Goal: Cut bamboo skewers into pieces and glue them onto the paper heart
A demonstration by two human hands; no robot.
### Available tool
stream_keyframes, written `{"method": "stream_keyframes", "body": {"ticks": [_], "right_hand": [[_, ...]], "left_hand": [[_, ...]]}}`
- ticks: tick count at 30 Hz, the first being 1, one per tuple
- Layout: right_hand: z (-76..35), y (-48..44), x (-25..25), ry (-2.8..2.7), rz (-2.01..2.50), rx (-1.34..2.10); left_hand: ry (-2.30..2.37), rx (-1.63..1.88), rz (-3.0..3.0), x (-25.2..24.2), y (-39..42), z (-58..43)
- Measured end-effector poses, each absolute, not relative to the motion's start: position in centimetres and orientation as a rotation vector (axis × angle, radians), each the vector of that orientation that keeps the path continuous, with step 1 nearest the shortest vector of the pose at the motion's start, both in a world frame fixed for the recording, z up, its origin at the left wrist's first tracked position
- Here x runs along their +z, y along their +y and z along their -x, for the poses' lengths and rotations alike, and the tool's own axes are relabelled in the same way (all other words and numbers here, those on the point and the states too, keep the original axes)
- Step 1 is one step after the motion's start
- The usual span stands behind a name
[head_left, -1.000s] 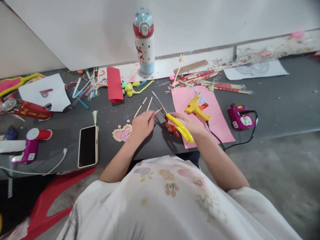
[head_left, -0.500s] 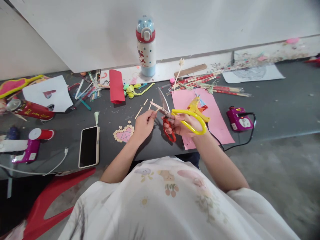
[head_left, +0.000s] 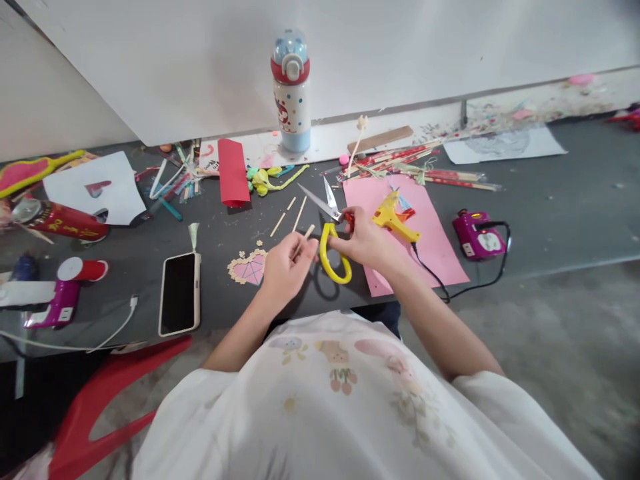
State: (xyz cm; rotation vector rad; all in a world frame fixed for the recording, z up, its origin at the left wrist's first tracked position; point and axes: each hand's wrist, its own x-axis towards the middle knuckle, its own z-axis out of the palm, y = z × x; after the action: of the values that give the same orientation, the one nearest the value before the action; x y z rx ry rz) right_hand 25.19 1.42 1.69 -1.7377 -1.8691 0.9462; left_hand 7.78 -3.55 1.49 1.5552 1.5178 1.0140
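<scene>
Between its thumb and fingers, my left hand [head_left: 287, 267] pinches a short thin wooden stick [head_left: 309, 232]. My right hand [head_left: 367, 241] grips scissors [head_left: 334, 208] with one yellow and one red handle; their blades are parted and point away from me, up and to the left. A few loose sticks [head_left: 300, 213] lie on the dark table just beyond my left hand. Beside my left wrist is a pink heart [head_left: 249, 269] edged with small pale pieces and crossed by dark lines. A yellow glue gun [head_left: 393, 217] rests on pink paper [head_left: 435, 247] to the right of my right hand.
A water bottle [head_left: 291, 100] stands at the back. On the left are a phone [head_left: 179, 293], a red can [head_left: 65, 219] and a ribbon spool [head_left: 84, 269]. A purple power adapter [head_left: 479, 235] with a black cord sits right. Wrapped sticks [head_left: 450, 179] lie behind the pink paper.
The scissors have turned and moved away from the stick, their yellow handle swinging down and left. My left hand has drawn slightly toward me, still holding a stick.
</scene>
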Motion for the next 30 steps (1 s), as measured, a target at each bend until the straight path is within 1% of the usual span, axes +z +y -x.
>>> {"method": "stream_keyframes", "body": {"ticks": [3,9,15,18,20,22,25,30], "right_hand": [[-24.5,1.2,1.5,-1.936,1.724,0.841],[-23.7,0.8,1.2,-1.999,1.746,0.647],[-23.8,0.7,0.8,-2.057,1.703,0.650],[-23.9,0.7,0.8,-2.091,1.697,0.666],[-23.9,0.6,0.7,-2.114,1.709,0.645],[-23.8,0.4,0.5,-2.140,1.711,0.608],[-23.4,0.1,0.4,-2.199,1.688,0.529],[-22.8,-0.1,0.3,-2.281,1.664,0.454]], "left_hand": [[1.589,0.930,-1.618,1.4,-4.2,-8.7],[1.629,0.945,-1.567,0.4,-4.2,-8.8],[1.626,0.846,-1.626,0.4,-4.4,-7.9],[1.731,0.734,-1.761,1.1,-4.5,-7.3],[1.877,0.741,-1.875,1.8,-4.3,-6.9],[1.931,0.819,-1.952,2.3,-3.7,-6.7],[1.749,0.889,-1.973,2.6,-2.3,-6.7],[1.582,0.858,-1.993,2.0,-0.3,-7.3]]}}
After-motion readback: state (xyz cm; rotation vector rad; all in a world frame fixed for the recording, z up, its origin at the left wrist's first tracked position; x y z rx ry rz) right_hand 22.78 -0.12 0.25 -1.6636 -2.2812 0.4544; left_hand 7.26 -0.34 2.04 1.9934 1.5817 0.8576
